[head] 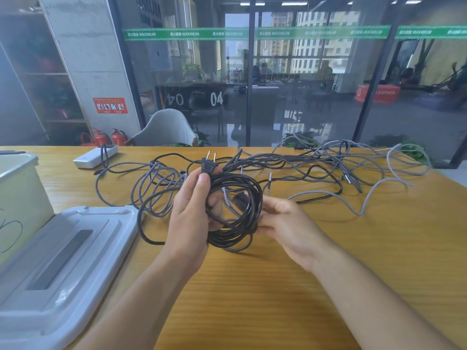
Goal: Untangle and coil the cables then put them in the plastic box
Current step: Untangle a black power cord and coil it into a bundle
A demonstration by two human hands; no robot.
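Both my hands grip a coiled black cable (233, 210) above the table (353, 248), left hand (192, 213) pinching its plug (208, 168), right hand (285, 223) curled round the loops

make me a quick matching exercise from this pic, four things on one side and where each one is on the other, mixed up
Things:
1. black coiled cable
2. box lid
3. two-pin plug
4. white power bank

Places:
A. flat on the table at the near left, beside the plastic box
B. at the table's far left edge
C. sticking up above the left hand, pins upward
D. held between both hands, with the right hand at its right side

Pairs: 1-D, 2-A, 3-C, 4-B
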